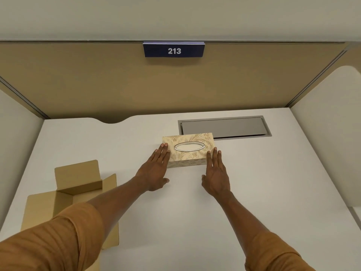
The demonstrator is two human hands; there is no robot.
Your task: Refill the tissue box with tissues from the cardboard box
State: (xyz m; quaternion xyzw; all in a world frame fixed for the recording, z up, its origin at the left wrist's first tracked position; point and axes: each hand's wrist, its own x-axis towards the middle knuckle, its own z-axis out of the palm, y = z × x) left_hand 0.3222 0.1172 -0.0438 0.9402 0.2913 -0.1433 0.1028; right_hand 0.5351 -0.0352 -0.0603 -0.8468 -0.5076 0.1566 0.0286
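Mid-desk [254, 192], flat hands [156, 169] flank tissue box [187, 149] ends.

A white desk [254, 192] sits inside tan partition walls [97, 85] — a dark sign [173, 50] reading 213 hangs above, a grey hatch [224, 127] set into the desktop.

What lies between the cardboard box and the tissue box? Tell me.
In the head view, the left hand and its forearm cross that stretch of bare white desk between the cardboard box and the tissue box; nothing else lies there.
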